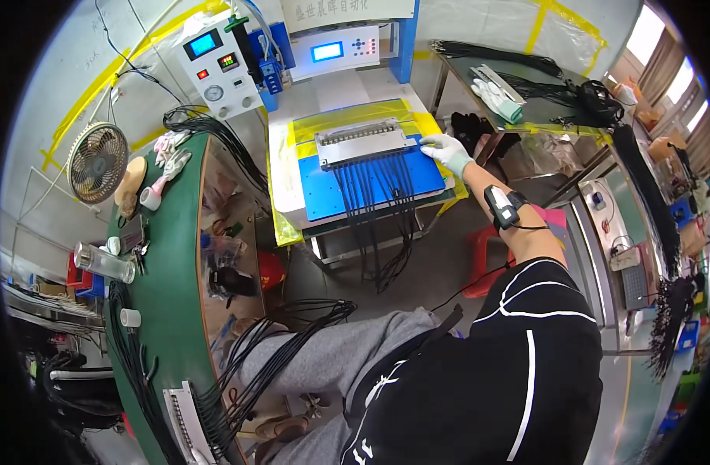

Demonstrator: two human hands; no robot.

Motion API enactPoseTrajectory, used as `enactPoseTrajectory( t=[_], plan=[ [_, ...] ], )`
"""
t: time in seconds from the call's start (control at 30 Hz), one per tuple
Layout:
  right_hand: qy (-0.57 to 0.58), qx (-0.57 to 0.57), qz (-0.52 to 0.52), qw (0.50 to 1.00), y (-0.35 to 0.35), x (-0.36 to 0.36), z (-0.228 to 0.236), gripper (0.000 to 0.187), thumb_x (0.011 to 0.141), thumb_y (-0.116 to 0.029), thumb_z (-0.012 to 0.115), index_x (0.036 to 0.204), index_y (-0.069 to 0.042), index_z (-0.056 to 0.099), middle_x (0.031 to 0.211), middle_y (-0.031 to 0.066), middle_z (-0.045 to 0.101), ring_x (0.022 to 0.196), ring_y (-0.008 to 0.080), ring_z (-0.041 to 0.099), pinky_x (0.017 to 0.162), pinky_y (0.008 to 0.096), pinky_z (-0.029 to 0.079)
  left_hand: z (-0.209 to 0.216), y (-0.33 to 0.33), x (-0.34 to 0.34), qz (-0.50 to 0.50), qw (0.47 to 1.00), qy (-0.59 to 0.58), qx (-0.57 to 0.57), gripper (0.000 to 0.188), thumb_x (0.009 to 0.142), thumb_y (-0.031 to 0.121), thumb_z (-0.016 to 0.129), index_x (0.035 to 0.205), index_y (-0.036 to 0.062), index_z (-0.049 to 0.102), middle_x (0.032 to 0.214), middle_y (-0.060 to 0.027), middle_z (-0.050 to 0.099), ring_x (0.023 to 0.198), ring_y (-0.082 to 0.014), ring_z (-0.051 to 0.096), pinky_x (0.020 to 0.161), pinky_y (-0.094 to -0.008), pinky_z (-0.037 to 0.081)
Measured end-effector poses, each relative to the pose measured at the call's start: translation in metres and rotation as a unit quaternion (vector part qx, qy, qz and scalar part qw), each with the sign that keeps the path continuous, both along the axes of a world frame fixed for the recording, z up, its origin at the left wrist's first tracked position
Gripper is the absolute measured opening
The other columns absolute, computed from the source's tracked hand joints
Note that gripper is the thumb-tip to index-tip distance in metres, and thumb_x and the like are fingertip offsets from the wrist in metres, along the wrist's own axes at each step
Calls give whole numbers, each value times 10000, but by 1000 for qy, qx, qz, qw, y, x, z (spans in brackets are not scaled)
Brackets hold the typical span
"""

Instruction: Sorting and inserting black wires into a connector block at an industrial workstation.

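My right hand (448, 153), in a pale work glove, reaches to the right end of a blue plate (324, 196) on the machine bed. Its fingers look stretched and apart at the plate's upper right corner, with nothing seen held. Left of it, a silver metal fixture (362, 145) with a row of slots lies across the plate. Black cables (362, 194) run from the fixture over the plate's front edge and hang down. My left hand is out of view.
Behind the bed stand a control box (335, 51) with a lit screen and a panel (219, 70) with a gauge. The green bench (165, 271) at left carries a fan (97, 163), a glass bottle (104, 262) and another cabled fixture (186, 422). A red stool (487, 263) stands right.
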State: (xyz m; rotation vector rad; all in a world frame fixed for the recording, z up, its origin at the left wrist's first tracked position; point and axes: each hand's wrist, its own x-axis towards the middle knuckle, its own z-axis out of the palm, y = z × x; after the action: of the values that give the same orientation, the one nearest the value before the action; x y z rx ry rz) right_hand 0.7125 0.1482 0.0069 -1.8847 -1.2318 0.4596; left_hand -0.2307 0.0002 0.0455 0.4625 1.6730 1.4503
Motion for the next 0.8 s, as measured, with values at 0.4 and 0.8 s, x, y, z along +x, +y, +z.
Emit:
enactPoseTrajectory(
  t=[0.4,0.8],
  plan=[
    [-147,-67,-30,986,-16,41,-12,575,786,-221,755,1307,-32,599,1205,182,657,1136,295,621,1009,332,467,-22,0,-29,-31,999,-4,-8,588,1023,401,495,1563,245,323,1562,-126,364,1372,-353,389,1159,-444,284],
    [-204,-231,-46,950,-56,-4,-20,935,637,-396,837,1476,-290,437,1394,171,538,1244,347,557,1039,380,454,-80,-28,-116,-241,904,351,31,529,1011,249,560,1491,84,411,1376,-194,505,1153,-336,535,961,-432,478]
  ],
)
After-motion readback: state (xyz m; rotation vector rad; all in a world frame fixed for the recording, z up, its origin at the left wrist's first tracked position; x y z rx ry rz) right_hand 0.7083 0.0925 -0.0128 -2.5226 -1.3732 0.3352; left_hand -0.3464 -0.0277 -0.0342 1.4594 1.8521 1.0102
